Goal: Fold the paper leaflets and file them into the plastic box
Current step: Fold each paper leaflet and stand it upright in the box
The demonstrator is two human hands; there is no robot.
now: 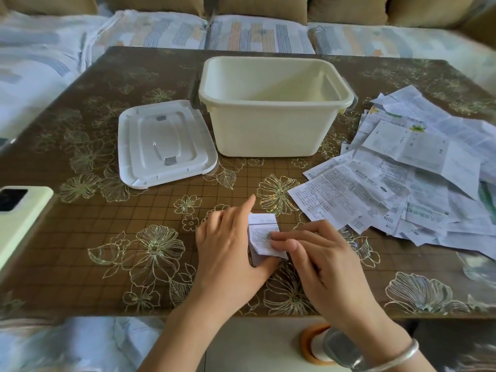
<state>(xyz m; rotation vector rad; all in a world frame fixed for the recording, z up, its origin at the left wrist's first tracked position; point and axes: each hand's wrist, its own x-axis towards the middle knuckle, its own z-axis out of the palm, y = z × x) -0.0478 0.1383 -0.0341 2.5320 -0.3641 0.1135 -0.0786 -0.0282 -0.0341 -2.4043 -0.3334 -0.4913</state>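
A small folded paper leaflet lies on the table near its front edge, between my two hands. My left hand holds its left side, thumb under the lower edge and index finger raised. My right hand pinches the leaflet's right edge with thumb and fingers. The cream plastic box stands open in the middle of the table, nothing visible inside. A loose pile of unfolded leaflets spreads over the table's right side.
The box's white lid lies flat to the left of the box. A pale green phone sits at the table's left edge. A glass object shows at the right edge. A sofa with patterned covers surrounds the table.
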